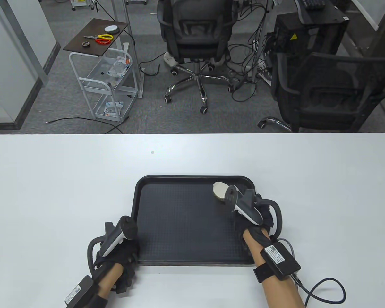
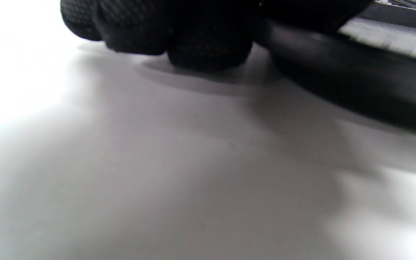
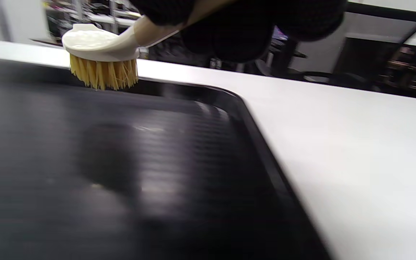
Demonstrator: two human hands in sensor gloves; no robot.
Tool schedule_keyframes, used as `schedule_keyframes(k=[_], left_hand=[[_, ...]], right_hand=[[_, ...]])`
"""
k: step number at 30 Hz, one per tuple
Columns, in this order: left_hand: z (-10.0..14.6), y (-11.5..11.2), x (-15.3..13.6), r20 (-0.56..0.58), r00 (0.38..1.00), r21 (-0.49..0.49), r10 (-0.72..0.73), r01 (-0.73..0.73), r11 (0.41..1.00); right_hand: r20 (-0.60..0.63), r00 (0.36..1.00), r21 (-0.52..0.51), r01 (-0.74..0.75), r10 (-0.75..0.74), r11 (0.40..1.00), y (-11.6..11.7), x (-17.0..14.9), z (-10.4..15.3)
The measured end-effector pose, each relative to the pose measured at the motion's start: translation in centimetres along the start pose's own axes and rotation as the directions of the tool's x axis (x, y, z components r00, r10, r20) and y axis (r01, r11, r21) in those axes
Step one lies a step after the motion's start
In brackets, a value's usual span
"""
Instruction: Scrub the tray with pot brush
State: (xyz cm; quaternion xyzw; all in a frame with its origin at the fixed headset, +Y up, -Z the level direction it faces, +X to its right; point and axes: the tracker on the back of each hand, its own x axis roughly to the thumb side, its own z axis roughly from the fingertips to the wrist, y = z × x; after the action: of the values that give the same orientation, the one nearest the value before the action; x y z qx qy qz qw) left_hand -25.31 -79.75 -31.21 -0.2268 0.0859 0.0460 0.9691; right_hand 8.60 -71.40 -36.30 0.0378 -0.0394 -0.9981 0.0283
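A black textured tray (image 1: 179,221) lies on the white table (image 1: 51,179) in front of me. My right hand (image 1: 260,215) grips the handle of a pot brush (image 1: 220,190) with a white head and yellow bristles. The brush head (image 3: 101,54) has its bristles on the tray floor (image 3: 121,162) near the far right corner. My left hand (image 1: 122,253) rests at the tray's near left corner; its curled fingers (image 2: 179,29) lie on the table beside the tray rim (image 2: 356,90).
The table's far edge lies beyond the tray. Behind it stand two black office chairs (image 1: 195,35), a white wire cart (image 1: 106,80) and loose cables on the floor. A cable (image 1: 324,288) trails from my right wrist over the table.
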Motion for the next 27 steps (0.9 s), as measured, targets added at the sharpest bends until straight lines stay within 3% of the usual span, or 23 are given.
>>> schedule_keyframes(k=[9, 15, 21, 27], left_hand=[[0.0, 0.0, 0.0, 0.0, 1.0, 0.0, 0.001, -0.001, 1.0], [0.0, 0.0, 0.0, 0.0, 1.0, 0.0, 0.0, 0.0, 1.0], [-0.1, -0.1, 0.0, 0.0, 1.0, 0.0, 0.0, 0.0, 1.0], [-0.1, -0.1, -0.1, 0.001, 1.0, -0.002, 0.004, -0.004, 1.0]], right_hand=[[0.2, 0.976, 0.041, 0.077, -0.083, 0.996, 1.1, 11.8, 1.1], [0.243, 0.968, 0.06, 0.052, -0.065, 0.997, 3.1, 15.2, 1.6], [0.222, 0.971, 0.062, 0.077, -0.089, 0.995, 3.7, 13.5, 1.7], [0.123, 0.989, 0.062, 0.079, -0.086, 0.995, 3.8, 6.9, 1.8]])
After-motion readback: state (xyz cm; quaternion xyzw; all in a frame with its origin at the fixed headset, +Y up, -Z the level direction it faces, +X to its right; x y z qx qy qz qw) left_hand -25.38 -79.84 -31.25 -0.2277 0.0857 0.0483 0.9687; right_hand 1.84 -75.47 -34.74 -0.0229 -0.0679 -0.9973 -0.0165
